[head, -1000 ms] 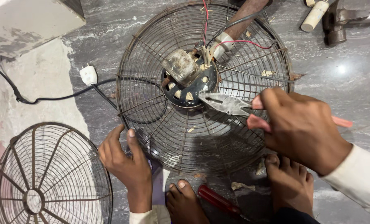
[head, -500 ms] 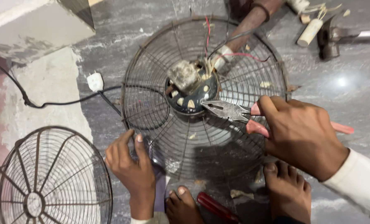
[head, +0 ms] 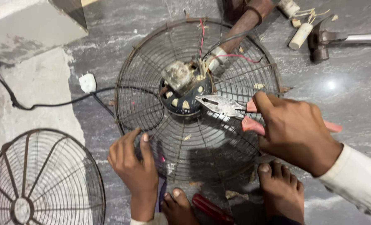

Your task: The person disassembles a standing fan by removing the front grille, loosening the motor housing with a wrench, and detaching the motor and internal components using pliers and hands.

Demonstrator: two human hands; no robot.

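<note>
A rear fan guard is lying flat on the grey stone floor, with the motor hub sitting at its centre. The right hand is wrapping its fingers closed around the red handles of a pair of pliers, whose metal jaws are pointing at the hub's right edge, just parted. The left hand is pressing down on the guard's lower-left rim, fingers curled over the wires and holding nothing else. Two bare feet are bracing the guard's near edge, a red-handled screwdriver lying between them. A second, detached grille is lying at the lower left, apart from the guard. A black cable and white plug are crossing the floor left of the rim. A hammer is lying at the upper right, well apart, leaving open floor to the right of the guard.
</note>
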